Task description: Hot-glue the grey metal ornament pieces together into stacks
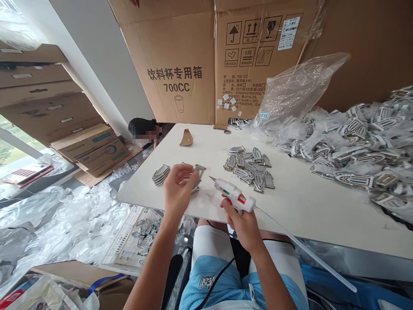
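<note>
My right hand (240, 221) is wrapped round a white hot glue gun (234, 194), its nozzle pointing left toward my other hand. A long, pale glue stick (306, 249) sticks out of the gun's back end. With fingers closed, my left hand (179, 189) grips a small silvery metal frame-shaped piece (199, 172) just above the table. The nozzle tip is close to this piece but apart from it. More metal pieces lie partly hidden behind my left hand. Beside it on the left is a neat stack of similar pieces (160, 175). A loose pile of them (250, 167) lies beyond the glue gun.
Large cardboard boxes (180, 43) stand at the table's back. A big heap of plastic-wrapped metal pieces (355, 142) covers the right side, beside a clear bag (297, 90). A cardboard scrap (186, 137) lies on the white table (290, 206). Another person (145, 131) is beyond the left edge.
</note>
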Demonstrator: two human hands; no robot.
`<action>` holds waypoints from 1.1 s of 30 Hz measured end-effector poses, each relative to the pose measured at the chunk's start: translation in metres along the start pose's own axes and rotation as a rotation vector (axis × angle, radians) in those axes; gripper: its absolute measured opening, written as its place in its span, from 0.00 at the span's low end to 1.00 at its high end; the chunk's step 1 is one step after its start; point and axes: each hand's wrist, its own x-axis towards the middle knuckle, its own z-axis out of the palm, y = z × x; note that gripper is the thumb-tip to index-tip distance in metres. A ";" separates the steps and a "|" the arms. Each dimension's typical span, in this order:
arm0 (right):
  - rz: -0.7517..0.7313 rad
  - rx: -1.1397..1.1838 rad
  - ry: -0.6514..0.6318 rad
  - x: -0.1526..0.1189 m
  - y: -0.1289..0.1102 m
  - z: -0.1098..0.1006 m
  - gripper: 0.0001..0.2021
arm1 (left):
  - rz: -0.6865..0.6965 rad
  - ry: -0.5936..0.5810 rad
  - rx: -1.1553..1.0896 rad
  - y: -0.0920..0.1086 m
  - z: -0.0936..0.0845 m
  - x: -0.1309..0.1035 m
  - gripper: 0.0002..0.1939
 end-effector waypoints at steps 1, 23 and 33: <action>0.027 0.051 -0.023 0.001 -0.001 -0.001 0.21 | -0.024 0.018 -0.016 -0.002 -0.004 0.004 0.16; 0.030 0.258 -0.050 0.010 -0.002 -0.001 0.20 | 0.294 -0.712 1.025 -0.005 -0.055 0.088 0.19; 0.033 0.259 -0.045 0.008 -0.005 0.000 0.21 | 0.263 -0.785 1.145 -0.012 -0.040 0.099 0.18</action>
